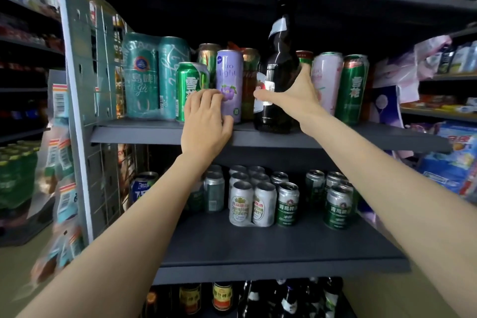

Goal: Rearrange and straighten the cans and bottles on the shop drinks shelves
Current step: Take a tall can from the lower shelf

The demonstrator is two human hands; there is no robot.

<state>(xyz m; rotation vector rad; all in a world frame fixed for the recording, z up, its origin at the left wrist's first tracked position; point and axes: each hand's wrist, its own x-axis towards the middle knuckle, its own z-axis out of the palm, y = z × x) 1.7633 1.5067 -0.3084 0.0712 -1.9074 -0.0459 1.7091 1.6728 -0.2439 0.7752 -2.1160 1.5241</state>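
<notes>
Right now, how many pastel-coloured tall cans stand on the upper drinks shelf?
2. The purple can stands left of the dark bottle, gripped by the left hand. The pink can stands right of the bottle, behind the right hand. Others may hide behind.

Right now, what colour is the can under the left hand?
Pale purple can with a purple flower, seen from the head view.

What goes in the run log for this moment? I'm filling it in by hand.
step: straightening top drinks shelf | left hand: grips purple can | right hand: holds dark bottle | bottle upright
</notes>
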